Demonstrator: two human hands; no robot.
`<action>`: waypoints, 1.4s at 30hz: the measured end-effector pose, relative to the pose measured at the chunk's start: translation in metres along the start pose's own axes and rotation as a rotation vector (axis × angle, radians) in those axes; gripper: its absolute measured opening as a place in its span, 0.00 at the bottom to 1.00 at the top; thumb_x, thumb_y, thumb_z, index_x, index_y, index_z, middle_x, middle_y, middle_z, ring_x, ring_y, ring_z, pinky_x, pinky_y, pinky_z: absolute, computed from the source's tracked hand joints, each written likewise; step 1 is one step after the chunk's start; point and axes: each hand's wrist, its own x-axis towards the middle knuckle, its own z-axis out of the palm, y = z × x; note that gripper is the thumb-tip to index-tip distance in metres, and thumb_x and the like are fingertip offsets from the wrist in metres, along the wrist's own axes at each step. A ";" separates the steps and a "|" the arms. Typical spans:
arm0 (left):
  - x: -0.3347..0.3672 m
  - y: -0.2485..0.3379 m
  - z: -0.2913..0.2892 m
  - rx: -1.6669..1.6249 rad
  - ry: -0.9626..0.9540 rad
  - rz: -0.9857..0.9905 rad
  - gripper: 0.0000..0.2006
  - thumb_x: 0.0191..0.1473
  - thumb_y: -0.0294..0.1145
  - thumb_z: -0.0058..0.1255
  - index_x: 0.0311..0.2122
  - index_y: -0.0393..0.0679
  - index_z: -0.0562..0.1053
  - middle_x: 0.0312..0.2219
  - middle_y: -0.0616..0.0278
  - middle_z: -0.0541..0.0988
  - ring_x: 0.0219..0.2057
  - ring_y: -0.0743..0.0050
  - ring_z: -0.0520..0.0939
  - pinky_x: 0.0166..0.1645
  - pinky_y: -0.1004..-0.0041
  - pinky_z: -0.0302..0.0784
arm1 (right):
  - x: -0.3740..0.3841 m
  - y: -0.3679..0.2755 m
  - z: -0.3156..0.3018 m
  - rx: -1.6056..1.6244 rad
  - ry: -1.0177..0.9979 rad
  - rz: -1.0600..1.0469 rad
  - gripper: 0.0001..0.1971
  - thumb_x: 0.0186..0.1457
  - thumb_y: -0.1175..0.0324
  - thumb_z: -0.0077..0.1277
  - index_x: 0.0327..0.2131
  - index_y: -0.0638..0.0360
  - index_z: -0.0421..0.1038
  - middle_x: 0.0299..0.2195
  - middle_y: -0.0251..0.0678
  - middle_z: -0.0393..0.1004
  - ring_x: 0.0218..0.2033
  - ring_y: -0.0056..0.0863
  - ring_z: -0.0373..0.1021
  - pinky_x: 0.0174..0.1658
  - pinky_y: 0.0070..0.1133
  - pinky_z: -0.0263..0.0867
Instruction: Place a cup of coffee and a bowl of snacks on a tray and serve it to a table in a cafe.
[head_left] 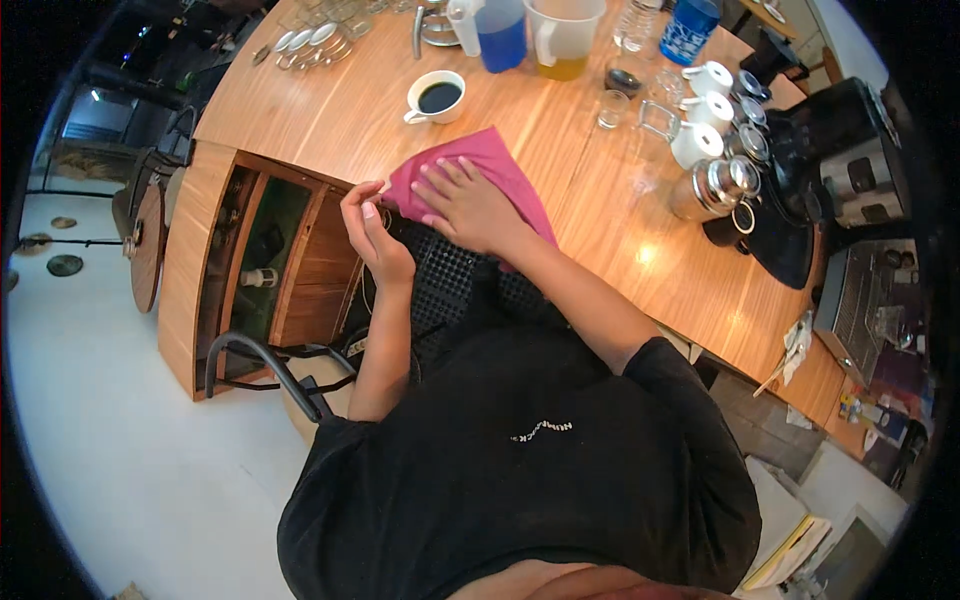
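A pink cloth lies on the wooden counter, partly over a black perforated mat at the counter's near edge. My right hand lies flat on the cloth with its fingers spread. My left hand is held just past the counter's edge, its fingertips pinching the cloth's left corner. A white cup of dark coffee stands beyond the cloth.
At the back of the counter stand a blue pitcher, a clear jug of yellow liquid, small glasses and a blue bottle. White cups and metal pots crowd the right beside a black coffee machine. Open shelves sit under the counter.
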 end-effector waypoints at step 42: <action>0.161 -0.154 -0.112 0.201 0.067 0.109 0.14 0.63 0.34 0.39 0.46 0.35 0.70 0.45 0.45 0.73 0.51 0.46 0.72 0.60 0.58 0.63 | 0.300 -0.047 0.142 -0.042 -0.128 -0.076 0.30 0.67 0.50 0.32 0.68 0.48 0.54 0.70 0.47 0.48 0.72 0.48 0.42 0.71 0.48 0.33</action>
